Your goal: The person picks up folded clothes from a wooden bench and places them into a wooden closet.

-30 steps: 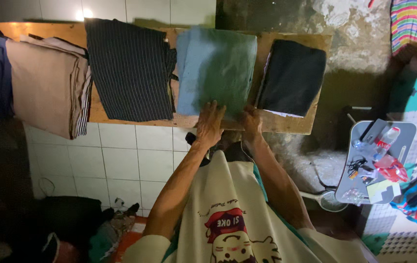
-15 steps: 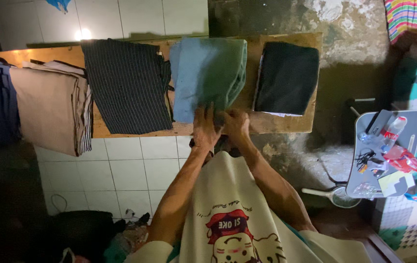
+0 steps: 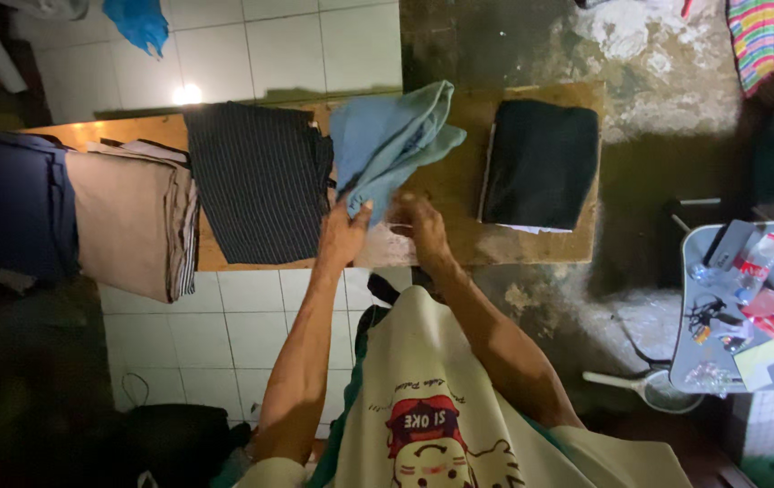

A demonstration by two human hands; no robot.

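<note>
Lifted since a moment ago, the blue cloth (image 3: 393, 140) now bunches above the board (image 3: 459, 194), pinched at its lower edge by the left hand (image 3: 343, 237); the right hand (image 3: 421, 223) looks blurred, grip unclear. Gathering appears underway between striped (image 3: 260, 181) and black (image 3: 540, 163) piles; raising it clear likely needs both hands.

A single head-worn camera looks steeply down from above the person's chest, close over both arms, facing a wooden board (image 3: 531, 239) with folded cloths. Tiled floor fills the lower left; a grey tray (image 3: 689, 361) sits at the right edge.
</note>
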